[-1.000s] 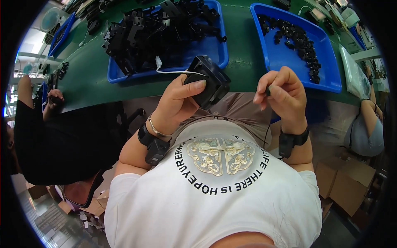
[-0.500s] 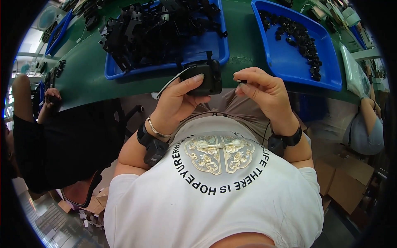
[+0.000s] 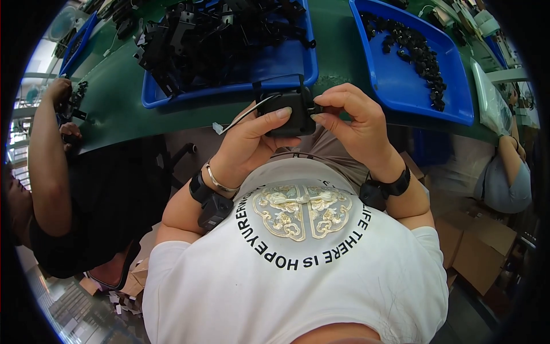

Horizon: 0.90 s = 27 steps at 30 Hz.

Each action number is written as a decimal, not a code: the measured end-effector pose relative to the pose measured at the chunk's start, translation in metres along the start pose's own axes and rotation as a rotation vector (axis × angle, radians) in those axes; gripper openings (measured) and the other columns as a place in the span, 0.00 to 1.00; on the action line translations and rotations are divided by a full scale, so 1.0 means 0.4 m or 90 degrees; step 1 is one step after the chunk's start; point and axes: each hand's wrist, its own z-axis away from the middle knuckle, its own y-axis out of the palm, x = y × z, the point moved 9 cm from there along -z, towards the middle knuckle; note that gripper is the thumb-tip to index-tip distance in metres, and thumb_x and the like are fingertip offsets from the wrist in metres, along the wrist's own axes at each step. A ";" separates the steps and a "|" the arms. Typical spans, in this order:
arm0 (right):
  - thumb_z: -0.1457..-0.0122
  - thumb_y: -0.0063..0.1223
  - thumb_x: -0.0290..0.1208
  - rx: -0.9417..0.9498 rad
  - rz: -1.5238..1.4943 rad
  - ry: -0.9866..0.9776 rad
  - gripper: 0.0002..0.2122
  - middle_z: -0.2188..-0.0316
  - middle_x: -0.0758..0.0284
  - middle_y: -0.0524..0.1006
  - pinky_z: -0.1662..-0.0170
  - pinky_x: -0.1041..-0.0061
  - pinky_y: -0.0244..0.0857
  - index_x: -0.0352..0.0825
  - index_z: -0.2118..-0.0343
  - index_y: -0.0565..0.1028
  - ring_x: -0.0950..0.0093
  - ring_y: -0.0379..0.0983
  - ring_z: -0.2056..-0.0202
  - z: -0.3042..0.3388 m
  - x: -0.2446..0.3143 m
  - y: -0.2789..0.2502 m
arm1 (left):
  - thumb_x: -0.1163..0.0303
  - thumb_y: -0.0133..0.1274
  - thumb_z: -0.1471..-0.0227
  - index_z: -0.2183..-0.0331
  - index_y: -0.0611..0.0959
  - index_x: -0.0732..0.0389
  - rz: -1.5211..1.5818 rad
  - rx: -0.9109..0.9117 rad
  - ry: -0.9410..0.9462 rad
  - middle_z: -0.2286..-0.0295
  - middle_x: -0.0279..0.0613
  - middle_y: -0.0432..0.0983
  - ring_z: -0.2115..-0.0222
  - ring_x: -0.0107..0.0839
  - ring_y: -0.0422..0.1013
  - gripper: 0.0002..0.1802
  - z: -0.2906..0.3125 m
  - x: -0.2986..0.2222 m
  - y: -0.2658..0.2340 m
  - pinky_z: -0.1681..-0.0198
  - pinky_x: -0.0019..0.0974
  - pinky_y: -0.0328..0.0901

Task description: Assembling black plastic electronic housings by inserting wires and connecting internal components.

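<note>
A black, boxy, plastic-looking housing (image 3: 298, 120) is being gripped by the left hand (image 3: 252, 131), while a small dark piece (image 3: 314, 109) (barely visible) is being pinched by the right hand (image 3: 360, 118) at the housing's right side.

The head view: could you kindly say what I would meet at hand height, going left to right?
A co-worker's hand, the person's left hand, the black housing, the right hand, the blue tray of small black parts, the clear plastic package.
</note>
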 end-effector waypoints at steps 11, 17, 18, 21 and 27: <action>0.47 0.55 0.33 -0.004 0.231 -0.046 0.09 0.83 0.66 0.69 0.80 0.79 0.59 0.33 0.76 0.73 0.78 0.66 0.82 0.005 -0.004 0.002 | 0.77 0.49 0.48 0.52 0.64 0.61 -0.143 0.019 0.152 0.57 0.45 0.69 0.57 0.34 0.70 0.21 0.002 -0.028 0.040 0.59 0.38 0.72; 0.44 0.52 0.35 -0.070 -0.107 0.160 0.10 0.82 0.68 0.68 0.78 0.80 0.58 0.32 0.75 0.72 0.81 0.63 0.81 0.014 -0.080 0.016 | 0.78 0.49 0.48 0.52 0.64 0.61 -0.134 0.020 0.178 0.57 0.45 0.69 0.56 0.34 0.69 0.21 0.004 -0.033 0.058 0.57 0.38 0.70; 0.43 0.51 0.35 -0.114 -0.172 0.128 0.11 0.82 0.70 0.67 0.76 0.82 0.58 0.31 0.72 0.71 0.81 0.62 0.80 0.014 -0.068 0.009 | 0.78 0.49 0.48 0.52 0.64 0.61 -0.135 0.020 0.177 0.57 0.45 0.69 0.56 0.34 0.69 0.21 0.002 -0.034 0.057 0.57 0.38 0.70; 0.41 0.49 0.36 -0.137 -0.168 0.037 0.11 0.81 0.72 0.67 0.73 0.85 0.57 0.30 0.70 0.71 0.82 0.62 0.78 0.009 -0.047 -0.009 | 0.78 0.49 0.48 0.53 0.64 0.61 -0.110 0.009 0.201 0.57 0.45 0.69 0.56 0.34 0.69 0.21 -0.003 -0.043 0.044 0.57 0.37 0.70; 0.41 0.49 0.34 0.040 0.088 0.062 0.11 0.75 0.70 0.70 0.68 0.85 0.62 0.30 0.63 0.70 0.81 0.66 0.74 0.008 -0.048 0.008 | 0.78 0.49 0.49 0.53 0.65 0.61 -0.150 -0.002 0.227 0.57 0.45 0.69 0.57 0.34 0.69 0.20 0.000 -0.047 0.038 0.58 0.37 0.70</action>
